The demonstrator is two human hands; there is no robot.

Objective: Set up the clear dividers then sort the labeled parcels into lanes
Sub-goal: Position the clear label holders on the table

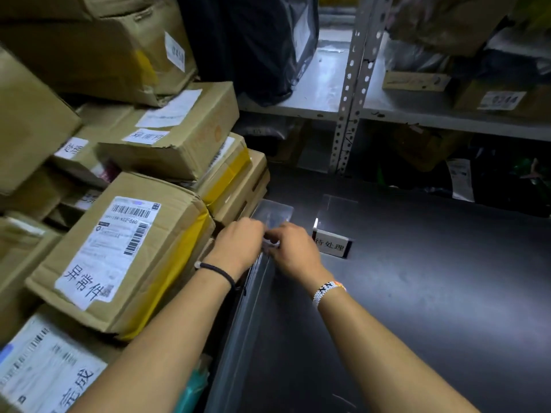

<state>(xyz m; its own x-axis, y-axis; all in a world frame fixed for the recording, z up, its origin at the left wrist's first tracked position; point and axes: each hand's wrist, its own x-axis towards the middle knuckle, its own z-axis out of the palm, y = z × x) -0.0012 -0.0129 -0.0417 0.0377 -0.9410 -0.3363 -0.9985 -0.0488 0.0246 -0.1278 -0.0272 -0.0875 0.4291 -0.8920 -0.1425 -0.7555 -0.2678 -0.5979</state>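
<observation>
Divider (275, 212) pinched by left hand (238, 243) and right hand (293, 252), parcels (125, 248) stacked beside

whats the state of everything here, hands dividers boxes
clear plastic divider at the dark table's left edge, pinched by both hands
clear plastic divider with white label, standing free on the table, untouched
left-hand grip, fingers curled on the first divider
right-hand grip, fingers curled on the same divider
brown cardboard parcels, closed, stacked at left, unsorted
</observation>
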